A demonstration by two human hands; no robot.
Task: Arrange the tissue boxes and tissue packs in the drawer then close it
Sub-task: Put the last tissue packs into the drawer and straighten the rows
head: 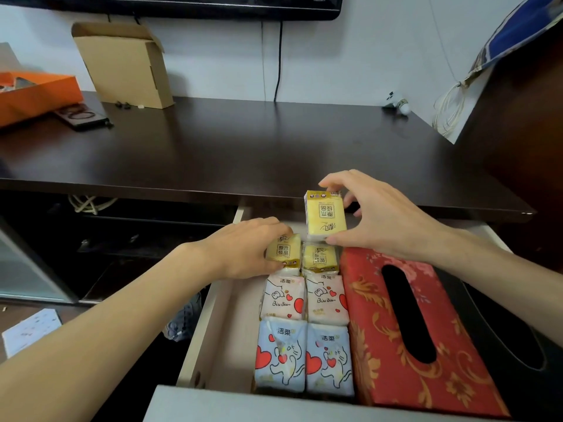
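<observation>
Tissue pack (325,216) pinched in right hand (387,214); left hand (243,248) grips another pack (285,251). Tilted insertion may jam the drawer (213,330).

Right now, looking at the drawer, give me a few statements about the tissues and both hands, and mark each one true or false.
1. The right hand holds a yellow tissue pack above the drawer. True.
2. The left hand is empty. False: it grips another yellow pack.
3. The red tissue box lies right of the packs. True.
4. The drawer is closed. False: it is pulled open.
5. Two blue packs sit nearest the drawer front. True.
</observation>
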